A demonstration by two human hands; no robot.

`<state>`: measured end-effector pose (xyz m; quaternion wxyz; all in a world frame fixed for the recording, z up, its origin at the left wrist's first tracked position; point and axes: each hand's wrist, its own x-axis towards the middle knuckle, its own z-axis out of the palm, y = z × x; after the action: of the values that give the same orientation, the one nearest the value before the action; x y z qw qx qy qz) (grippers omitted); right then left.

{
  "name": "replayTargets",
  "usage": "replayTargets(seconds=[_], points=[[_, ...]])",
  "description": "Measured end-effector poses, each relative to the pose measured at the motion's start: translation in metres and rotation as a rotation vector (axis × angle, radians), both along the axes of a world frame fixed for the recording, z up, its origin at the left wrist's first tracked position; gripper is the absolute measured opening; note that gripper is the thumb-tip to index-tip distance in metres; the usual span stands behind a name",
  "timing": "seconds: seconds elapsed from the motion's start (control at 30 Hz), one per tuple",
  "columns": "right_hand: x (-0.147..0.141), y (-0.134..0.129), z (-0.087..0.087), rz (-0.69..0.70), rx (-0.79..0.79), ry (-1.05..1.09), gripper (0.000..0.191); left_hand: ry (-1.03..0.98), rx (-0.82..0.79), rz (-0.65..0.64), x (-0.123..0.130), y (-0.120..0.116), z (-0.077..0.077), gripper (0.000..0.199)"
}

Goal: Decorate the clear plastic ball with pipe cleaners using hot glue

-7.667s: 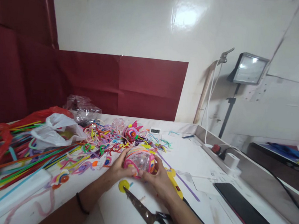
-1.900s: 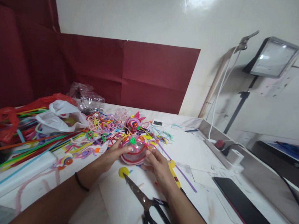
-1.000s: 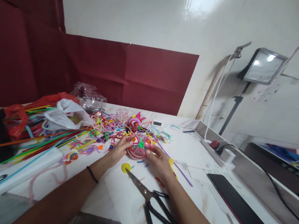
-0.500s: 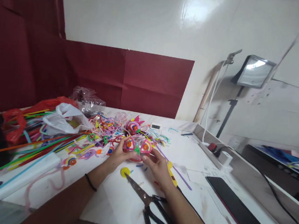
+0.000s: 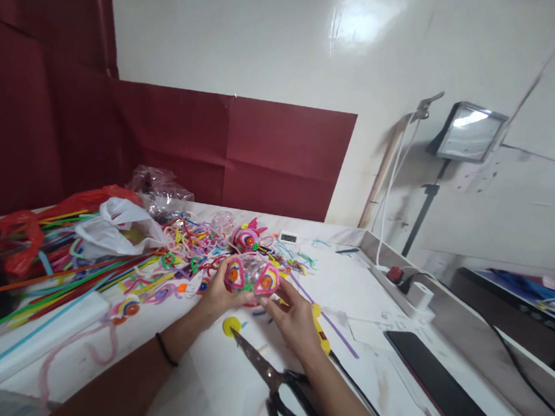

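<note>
Between my hands is a clear rounded craft piece (image 5: pixel 254 272) trimmed with pipe cleaners, with two pink-edged eyes with orange centres and some green in the middle. My left hand (image 5: pixel 218 299) is closed on its left side, thumb along the bottom. On its right side, the fingers and thumb of my right hand (image 5: pixel 295 316) grip the edge. Below it, black-handled scissors (image 5: pixel 267 372) lie with their tip at a yellow disc (image 5: pixel 231 326). A yellow tool with a black cord (image 5: pixel 322 336) is partly hidden behind my right hand.
A similar pink decorated ball (image 5: pixel 247 238) sits behind, beside a heap of pipe cleaners (image 5: pixel 188 242). Plastic bags (image 5: pixel 121 232) and a long white case (image 5: pixel 33 345) are at left. Right are a black slab (image 5: pixel 446 391), a power strip (image 5: pixel 415 304) and a small digital display (image 5: pixel 288 238).
The craft piece has turned and tilted a little in my hands, its eyes now angled differently. Both hands keep hold of it. The view has shifted slightly.
</note>
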<state>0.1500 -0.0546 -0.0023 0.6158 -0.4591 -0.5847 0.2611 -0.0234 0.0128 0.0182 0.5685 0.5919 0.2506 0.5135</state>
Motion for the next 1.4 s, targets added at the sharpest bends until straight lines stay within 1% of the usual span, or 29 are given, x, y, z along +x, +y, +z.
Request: replayTargets(seconds=[0.13,0.23,0.37,0.47,0.53,0.6,0.7,0.8,0.9,0.97,1.07,1.13,1.2,1.27,1.33,1.4], points=[[-0.002,-0.002,0.002,0.002,0.007,0.0,0.044,-0.007,0.016,-0.032,0.0,0.003,-0.003,0.099],[-0.002,-0.002,0.002,-0.005,0.016,-0.004,0.046,-0.012,0.033,-0.052,0.002,0.002,-0.002,0.104],[-0.003,-0.003,0.004,-0.014,0.032,-0.013,0.044,0.018,0.073,-0.001,0.001,-0.001,0.002,0.106],[-0.005,-0.005,0.005,-0.021,0.058,-0.008,0.053,0.037,0.105,0.042,-0.001,0.0,0.003,0.105],[-0.007,-0.006,0.006,-0.013,0.075,-0.007,0.059,0.048,0.133,0.062,-0.002,0.001,0.001,0.105],[-0.008,-0.007,0.007,0.006,0.087,-0.013,0.059,0.058,0.158,0.072,-0.002,0.003,-0.002,0.107],[-0.009,-0.008,0.007,0.014,0.095,-0.025,0.064,0.057,0.178,0.058,0.0,0.002,-0.005,0.112],[-0.011,-0.008,0.007,-0.012,0.093,-0.043,0.07,0.042,0.153,0.018,0.003,-0.004,-0.004,0.114],[-0.013,-0.007,0.004,-0.036,0.1,-0.069,0.071,0.026,0.118,-0.009,0.006,-0.009,-0.001,0.11],[-0.015,-0.005,-0.001,-0.05,0.106,-0.079,0.075,0.025,0.105,0.029,0.009,-0.01,-0.002,0.108],[-0.015,-0.002,-0.01,-0.094,0.098,-0.093,0.09,0.016,0.111,0.097,0.013,-0.01,-0.008,0.107],[-0.013,-0.002,-0.012,-0.123,0.075,-0.101,0.098,-0.012,0.114,0.05,0.014,-0.01,-0.013,0.102],[-0.011,-0.003,-0.011,-0.137,0.049,-0.102,0.102,-0.065,0.074,0.0,0.013,-0.01,-0.012,0.092],[-0.01,-0.005,-0.007,-0.134,0.025,-0.096,0.105,-0.138,-0.031,0.012,0.01,-0.01,-0.007,0.073],[-0.01,-0.007,-0.002,-0.117,0.009,-0.084,0.107,-0.191,-0.144,0.031,0.008,-0.007,0.003,0.056],[-0.011,-0.009,0.002,-0.102,-0.006,-0.074,0.107,-0.19,-0.221,-0.01,0.005,-0.003,0.012,0.047]])
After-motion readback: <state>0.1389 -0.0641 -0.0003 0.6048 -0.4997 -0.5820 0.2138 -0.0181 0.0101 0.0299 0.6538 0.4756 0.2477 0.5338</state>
